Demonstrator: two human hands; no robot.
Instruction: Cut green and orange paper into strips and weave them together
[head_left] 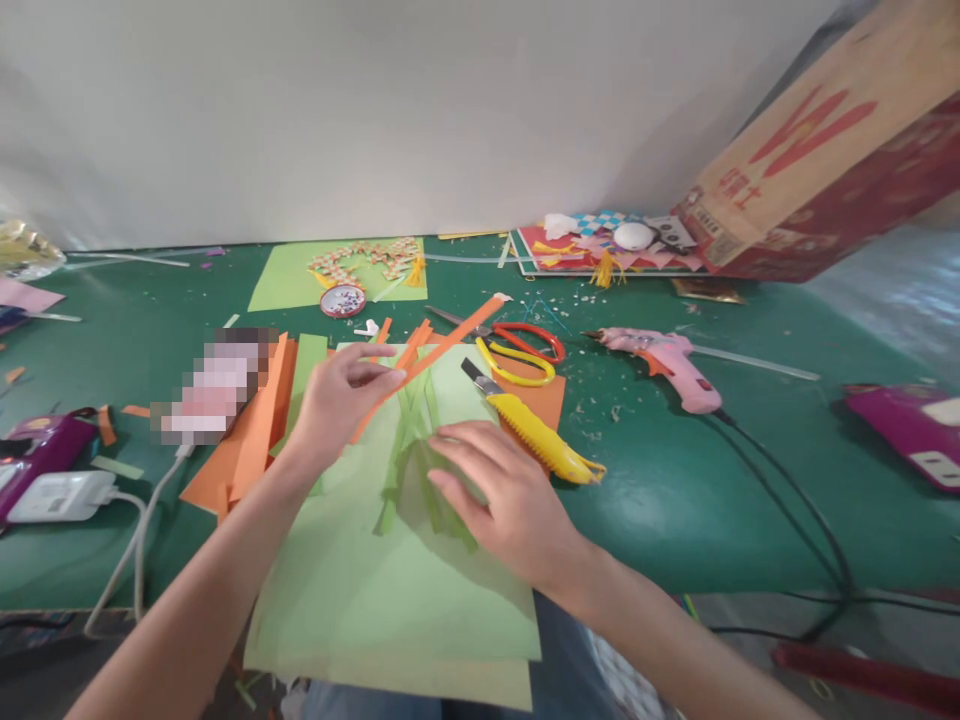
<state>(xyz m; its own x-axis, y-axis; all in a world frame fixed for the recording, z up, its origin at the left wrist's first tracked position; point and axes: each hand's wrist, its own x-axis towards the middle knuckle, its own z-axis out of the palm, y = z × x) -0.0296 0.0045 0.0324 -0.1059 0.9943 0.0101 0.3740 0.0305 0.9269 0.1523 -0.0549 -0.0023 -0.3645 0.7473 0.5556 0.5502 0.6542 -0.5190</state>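
hands (341, 395): 2 | scissors (517, 327): 1 | cutter (541, 438): 1 | glue gun (670, 358): 1 | paper bag (821, 175): 1

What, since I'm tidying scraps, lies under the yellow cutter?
Orange paper shows along both sides of the yellow cutter, and a pale green sheet beside its blade. What the cutter directly covers is hidden.

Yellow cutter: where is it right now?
In the head view, it lies right of centre: the cutter sits between the right hand and the scissors, blade pointing away to the left.
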